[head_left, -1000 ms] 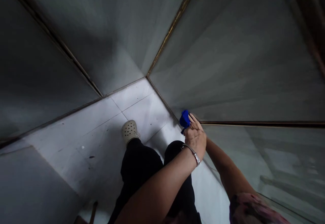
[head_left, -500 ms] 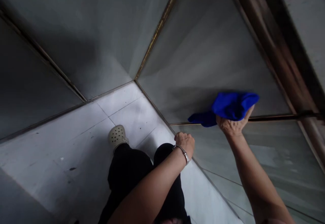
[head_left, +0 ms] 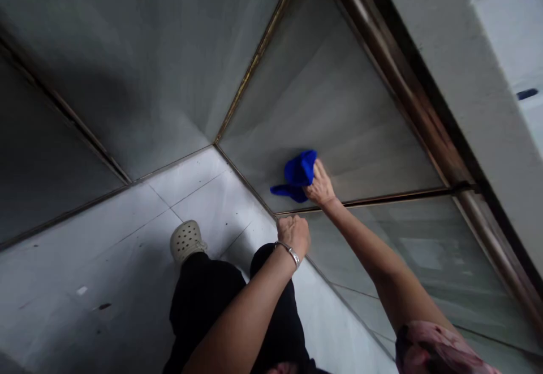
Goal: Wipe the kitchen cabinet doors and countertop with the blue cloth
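Observation:
My right hand (head_left: 320, 186) presses a bunched blue microfibre cloth (head_left: 299, 173) against a polished grey wall panel (head_left: 322, 102), just above a thin brass strip (head_left: 360, 200). My left hand (head_left: 293, 237), with a silver bangle (head_left: 288, 253) on its wrist, is a closed fist below the cloth. It stands close to the panel's lower edge, and nothing shows in it. A pink patterned sleeve (head_left: 432, 348) covers my right upper arm.
White floor tiles (head_left: 199, 187) meet the grey panels in a corner. My black trousers (head_left: 207, 300) and a pale perforated clog (head_left: 185, 241) are below my hands. A dark bronze frame (head_left: 403, 74) runs along the panel's far side, with a pale wall (head_left: 479, 80) beyond it.
My right hand has swept the cloth back left along the panel from far right. The cloth is bunched tighter. My left hand has shifted slightly left, and the view has turned.

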{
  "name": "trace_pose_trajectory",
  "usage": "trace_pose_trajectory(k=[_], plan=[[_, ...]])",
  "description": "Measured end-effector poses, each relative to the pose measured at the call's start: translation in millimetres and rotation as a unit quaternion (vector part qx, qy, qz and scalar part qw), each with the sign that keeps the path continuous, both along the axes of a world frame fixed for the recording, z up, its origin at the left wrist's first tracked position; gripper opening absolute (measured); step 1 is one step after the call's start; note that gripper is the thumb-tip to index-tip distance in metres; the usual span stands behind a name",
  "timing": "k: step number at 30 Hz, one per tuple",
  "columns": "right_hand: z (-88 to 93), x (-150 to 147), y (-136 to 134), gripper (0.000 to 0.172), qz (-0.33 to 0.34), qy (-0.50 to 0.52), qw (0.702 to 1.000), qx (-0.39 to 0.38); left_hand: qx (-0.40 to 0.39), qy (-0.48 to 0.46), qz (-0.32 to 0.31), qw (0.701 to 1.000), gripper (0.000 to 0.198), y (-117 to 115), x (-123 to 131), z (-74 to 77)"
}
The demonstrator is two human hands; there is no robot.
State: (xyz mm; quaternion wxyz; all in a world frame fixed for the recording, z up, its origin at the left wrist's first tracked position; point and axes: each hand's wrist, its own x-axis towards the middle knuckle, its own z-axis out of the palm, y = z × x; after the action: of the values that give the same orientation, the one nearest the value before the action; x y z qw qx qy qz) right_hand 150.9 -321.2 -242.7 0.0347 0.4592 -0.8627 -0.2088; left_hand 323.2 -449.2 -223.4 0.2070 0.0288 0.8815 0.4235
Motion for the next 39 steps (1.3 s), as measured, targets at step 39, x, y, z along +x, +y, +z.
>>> trace_pose_trajectory(k=[39], plan=[[20.5,111,-13,0.071,-0.186,-0.295,0.765,-0.541,0.219,-0.026,0.293,0.930,0.034,3,-6,15.4]])
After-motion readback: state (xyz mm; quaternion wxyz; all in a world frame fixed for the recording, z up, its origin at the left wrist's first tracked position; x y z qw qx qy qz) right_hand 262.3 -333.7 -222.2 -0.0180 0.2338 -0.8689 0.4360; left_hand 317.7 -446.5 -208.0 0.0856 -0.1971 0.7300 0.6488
